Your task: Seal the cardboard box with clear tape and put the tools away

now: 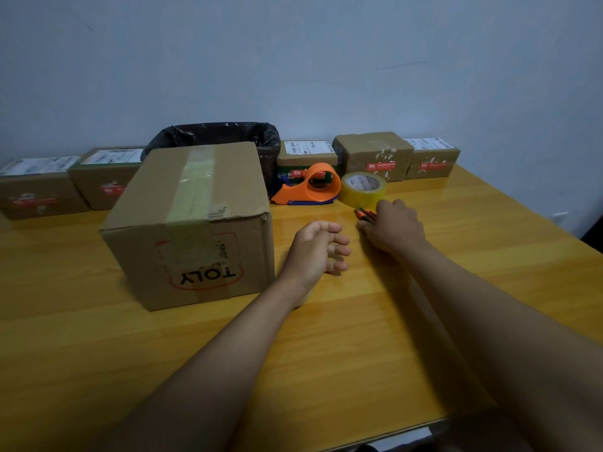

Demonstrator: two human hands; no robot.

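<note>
Cardboard box point(192, 223), matte brown corrugated, cube-ish, on glossy yellow wood-grain table point(359, 353), left of centre. Clear tape strip w/ yellowish sheen down middle of top and over front face, across red-outlined logo printed upside down. Top front corner a bit crushed.

Left hand point(315, 251) just right of box, above tabletop, fingers loosely curled, holding nothing. Right hand point(393, 228) farther back, fingers curled over utility knife point(363, 213) — slim orange/black body, tip poking out toward tape roll point(363, 190). Roll: squat ring, translucent yellow, white core label, flat on table just beyond knife.

Tape dispenser point(308, 187) left of roll: smooth orange plastic, round hoop w/ tapered nose, dark blue base.

Behind: bin w/ crinkly black plastic liner point(222, 133), row of small taped brown parcels point(373, 154) w/ white labels along plain grey-blue wall.
</note>
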